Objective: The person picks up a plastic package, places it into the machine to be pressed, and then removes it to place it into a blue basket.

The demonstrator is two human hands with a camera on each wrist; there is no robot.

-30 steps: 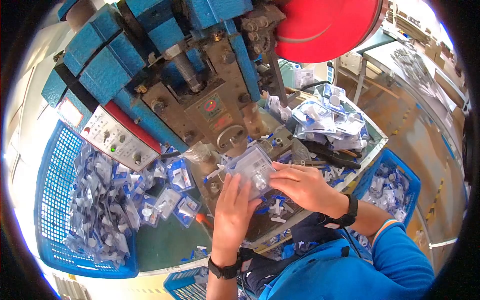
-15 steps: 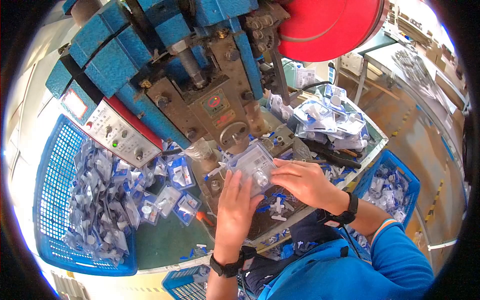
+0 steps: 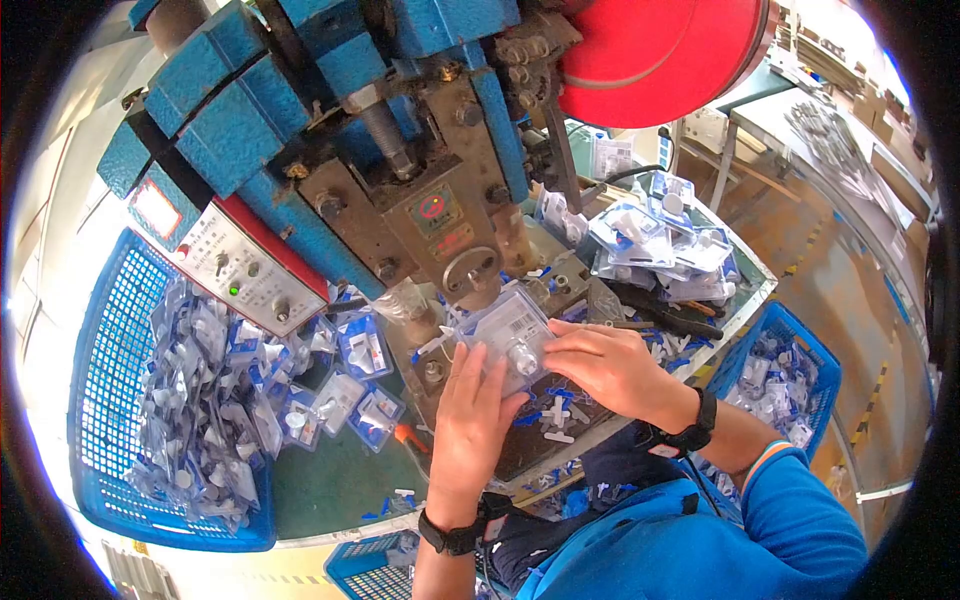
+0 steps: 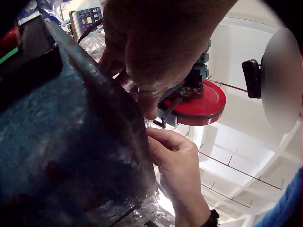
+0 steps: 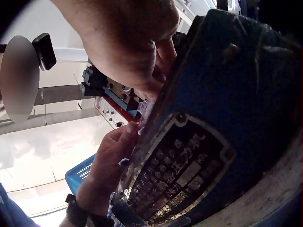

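Note:
A clear plastic blister pack [image 3: 512,335] with a barcode label and a round white piece inside lies under the ram [image 3: 470,272] of a blue press. My left hand [image 3: 472,415] holds its near left side, fingers laid along the plastic and thumb at the lower edge. At the right edge, my right hand [image 3: 615,368] pinches the pack between thumb and fingertips. The left wrist view shows the right hand [image 4: 177,153] past the machine's dark blue body; the right wrist view shows the left hand [image 5: 111,151] at the pack's edge.
A blue basket [image 3: 95,400] heaped with packs stands left, beside a control panel [image 3: 250,265]. More packs [image 3: 660,235] are piled right of the press, with another blue basket [image 3: 825,365] beyond. Small white and blue scraps [image 3: 560,415] litter the press bed. An orange-handled tool [image 3: 408,435] lies near the left hand.
The view has shifted slightly, so the press sits a little further right in the frame. Both hands keep the blister pack in nearly the same place under the ram.

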